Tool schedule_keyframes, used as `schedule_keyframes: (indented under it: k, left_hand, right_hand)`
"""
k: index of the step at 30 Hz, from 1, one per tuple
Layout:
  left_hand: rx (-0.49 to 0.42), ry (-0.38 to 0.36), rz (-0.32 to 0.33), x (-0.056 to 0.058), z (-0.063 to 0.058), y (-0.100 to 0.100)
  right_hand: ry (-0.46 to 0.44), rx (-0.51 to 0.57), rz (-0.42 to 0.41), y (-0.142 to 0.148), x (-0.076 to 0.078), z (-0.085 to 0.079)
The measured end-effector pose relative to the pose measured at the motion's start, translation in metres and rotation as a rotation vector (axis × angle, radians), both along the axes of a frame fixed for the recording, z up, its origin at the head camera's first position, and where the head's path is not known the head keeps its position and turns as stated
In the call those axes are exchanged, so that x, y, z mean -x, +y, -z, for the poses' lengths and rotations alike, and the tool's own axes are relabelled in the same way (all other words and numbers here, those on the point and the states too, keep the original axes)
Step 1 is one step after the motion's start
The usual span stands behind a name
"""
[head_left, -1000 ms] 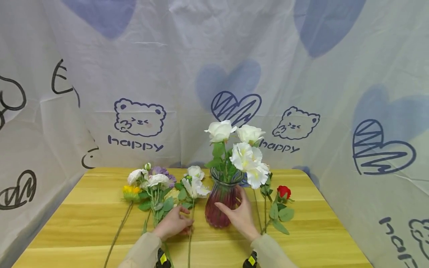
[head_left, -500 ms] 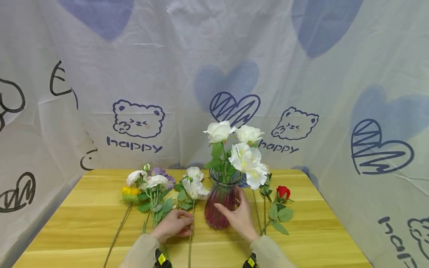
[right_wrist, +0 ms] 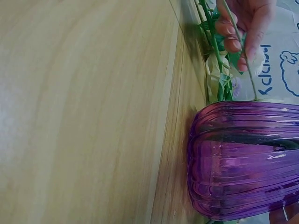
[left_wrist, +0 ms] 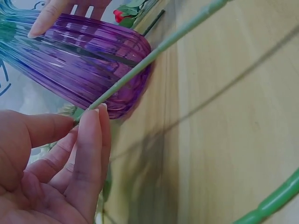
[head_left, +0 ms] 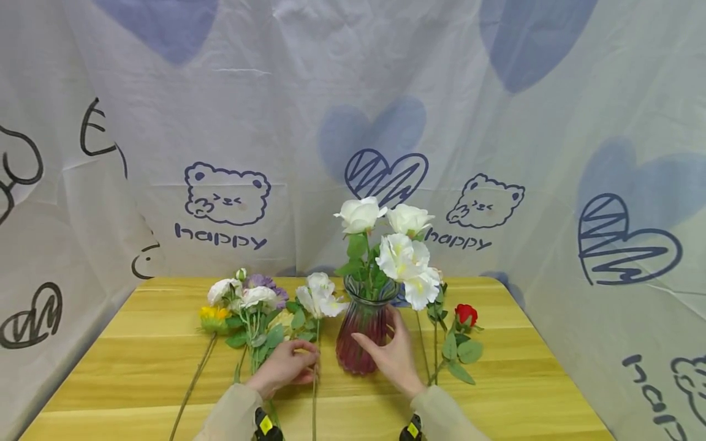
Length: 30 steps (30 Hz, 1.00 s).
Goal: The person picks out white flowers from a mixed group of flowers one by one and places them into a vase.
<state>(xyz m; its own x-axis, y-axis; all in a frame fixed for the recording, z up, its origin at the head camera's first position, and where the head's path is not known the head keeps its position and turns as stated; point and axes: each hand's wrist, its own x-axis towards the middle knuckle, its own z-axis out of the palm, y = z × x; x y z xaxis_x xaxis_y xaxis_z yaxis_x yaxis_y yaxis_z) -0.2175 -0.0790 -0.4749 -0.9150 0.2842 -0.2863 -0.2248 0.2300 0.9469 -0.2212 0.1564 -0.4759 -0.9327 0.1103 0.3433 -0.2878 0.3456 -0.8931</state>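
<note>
My left hand (head_left: 287,367) pinches the green stem (left_wrist: 154,57) of a white flower (head_left: 318,299) between thumb and fingertips. The bloom is at the far end of that stem, just left of the vase in the head view. With thumb in front and fingers behind, my right hand (head_left: 394,358) holds the ribbed glass vase (head_left: 355,346), purple below and bluish at the neck. The vase stands upright on the table. White roses (head_left: 361,215) and a white ruffled flower (head_left: 405,257) stand in it, the ruffled one leaning right. The right fingers are partly hidden behind the glass.
On the left of the wooden table (head_left: 127,367) lie a yellow flower (head_left: 214,318), several white blooms (head_left: 259,299) and a purple flower (head_left: 265,283). A red rose (head_left: 466,315) lies at the right with other stems. A printed cloth (head_left: 309,122) hangs behind.
The white flower in my left hand has lifted slightly, its bloom now overlapping the white bloom behind it. My right hand and the vase have stayed in place.
</note>
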Motion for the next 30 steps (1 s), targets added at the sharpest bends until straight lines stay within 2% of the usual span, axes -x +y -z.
schedule_keyframes:
  k: [8,13,20,26,30]
  left_hand:
    - [-0.025,0.061,-0.033,0.001,-0.009,-0.004]
    - [-0.043,0.097,-0.039,0.002,-0.020,-0.006]
    - [0.005,0.188,-0.064,0.002,-0.038,-0.006]
    - [0.028,0.283,-0.111,0.005,-0.057,-0.005]
    - [0.028,0.312,-0.144,0.006,-0.072,-0.003]
  right_hand:
    - [-0.012,-0.011,0.007,0.000,0.000,0.001]
    - [-0.014,-0.013,0.009,0.001,-0.001,0.001]
    - [-0.001,-0.014,0.004,0.001,0.000,0.002]
    - [0.005,-0.021,0.003,0.001,0.000,0.002]
    - [0.010,-0.013,0.000,0.000,0.000,0.001]
